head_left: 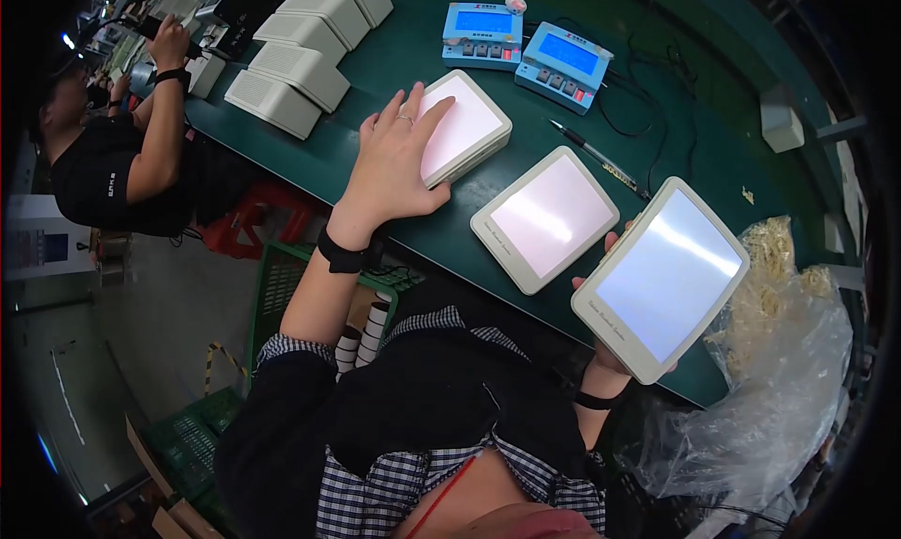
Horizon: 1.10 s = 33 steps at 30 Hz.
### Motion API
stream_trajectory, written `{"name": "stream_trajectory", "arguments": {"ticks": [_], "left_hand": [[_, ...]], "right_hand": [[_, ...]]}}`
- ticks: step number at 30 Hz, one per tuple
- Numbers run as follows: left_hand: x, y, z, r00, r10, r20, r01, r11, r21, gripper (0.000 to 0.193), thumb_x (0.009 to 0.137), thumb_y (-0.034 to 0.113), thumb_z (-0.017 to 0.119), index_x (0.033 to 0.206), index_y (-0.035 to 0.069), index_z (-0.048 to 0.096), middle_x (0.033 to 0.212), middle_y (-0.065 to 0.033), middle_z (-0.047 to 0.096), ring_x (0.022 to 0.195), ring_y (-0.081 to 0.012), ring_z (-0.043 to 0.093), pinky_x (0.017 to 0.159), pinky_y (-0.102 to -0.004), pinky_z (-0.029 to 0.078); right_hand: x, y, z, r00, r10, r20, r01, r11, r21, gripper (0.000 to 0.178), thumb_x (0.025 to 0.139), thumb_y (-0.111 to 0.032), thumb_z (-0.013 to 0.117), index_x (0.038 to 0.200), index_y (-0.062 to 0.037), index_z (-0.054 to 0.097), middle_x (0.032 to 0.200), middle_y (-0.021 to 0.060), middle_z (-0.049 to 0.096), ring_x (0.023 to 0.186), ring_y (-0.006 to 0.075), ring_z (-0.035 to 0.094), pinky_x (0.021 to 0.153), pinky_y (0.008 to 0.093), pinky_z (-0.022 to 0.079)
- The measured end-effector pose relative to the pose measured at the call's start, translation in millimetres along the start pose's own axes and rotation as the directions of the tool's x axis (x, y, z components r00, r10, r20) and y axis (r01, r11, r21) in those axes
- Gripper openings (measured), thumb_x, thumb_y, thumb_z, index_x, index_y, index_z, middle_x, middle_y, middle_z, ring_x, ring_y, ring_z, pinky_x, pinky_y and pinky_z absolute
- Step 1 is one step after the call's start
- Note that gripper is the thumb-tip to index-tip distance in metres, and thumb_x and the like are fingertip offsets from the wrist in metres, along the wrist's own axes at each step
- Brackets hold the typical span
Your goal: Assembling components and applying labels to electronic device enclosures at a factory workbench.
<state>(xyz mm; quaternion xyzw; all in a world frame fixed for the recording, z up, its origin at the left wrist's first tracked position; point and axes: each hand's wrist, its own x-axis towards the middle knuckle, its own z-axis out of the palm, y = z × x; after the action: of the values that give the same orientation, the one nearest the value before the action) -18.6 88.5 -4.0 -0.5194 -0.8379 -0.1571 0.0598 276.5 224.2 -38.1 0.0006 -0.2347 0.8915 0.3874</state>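
Observation:
My left hand (394, 163) lies flat on the left part of a white lit panel (466, 124) resting on the green table (375, 79). A second lit panel (544, 218) lies flat on the table between my hands. My right hand (610, 351) holds a third lit white panel (662, 276) from underneath, tilted up above the table's near edge; most of that hand is hidden behind it. A black band sits on each wrist.
Two blue meter boxes (482, 34) (563, 67) with black cables stand at the back, a pen (596, 156) beside them. Several white units (291, 74) are stacked at far left. A clear plastic bag (779, 370) is at right. Another person (122, 154) works at left. Green crates (282, 285) sit below.

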Motion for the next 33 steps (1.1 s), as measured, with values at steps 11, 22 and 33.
{"name": "stream_trajectory", "arguments": {"ticks": [11,22,33], "left_hand": [[4.2,1.2,-5.9,0.997,-0.034,0.074,0.04,0.995,-0.088,0.099,0.054,0.02,0.074,0.145,0.019,0.036,0.147,-0.0257,0.039,0.134,-0.0419,0.038,0.105,-0.0532,0.031],[7.7,8.2,-0.6,0.997,-0.08,-0.017,0.078,0.99,-0.116,0.095,0.056,0.021,0.074,0.142,0.01,0.036,0.141,-0.0296,0.043,0.129,-0.0427,0.043,0.1,-0.0534,0.033],[5.6,4.3,-7.5,0.998,-0.056,0.013,0.058,0.988,-0.143,0.099,0.053,0.019,0.075,0.143,0.01,0.034,0.143,-0.0283,0.042,0.13,-0.043,0.043,0.1,-0.0533,0.034]], "right_hand": [[5.4,-8.0,-4.6,0.998,0.056,0.016,-0.058,0.947,0.317,0.096,0.084,-0.064,0.059,0.154,-0.0207,0.011,0.157,0.0188,0.011,0.143,0.0392,0.022,0.1,0.0745,0.031],[7.7,-13.6,1.3,0.996,-0.016,0.088,-0.007,0.968,0.253,0.086,0.09,-0.059,0.054,0.155,-0.0211,0.013,0.156,0.017,0.017,0.142,0.0377,0.025,0.101,0.0727,0.031],[3.8,-13.1,-1.3,0.999,-0.016,0.047,0.003,0.966,0.257,0.085,0.089,-0.06,0.055,0.154,-0.0211,0.016,0.156,0.0174,0.017,0.142,0.0375,0.025,0.102,0.0721,0.031]]}}
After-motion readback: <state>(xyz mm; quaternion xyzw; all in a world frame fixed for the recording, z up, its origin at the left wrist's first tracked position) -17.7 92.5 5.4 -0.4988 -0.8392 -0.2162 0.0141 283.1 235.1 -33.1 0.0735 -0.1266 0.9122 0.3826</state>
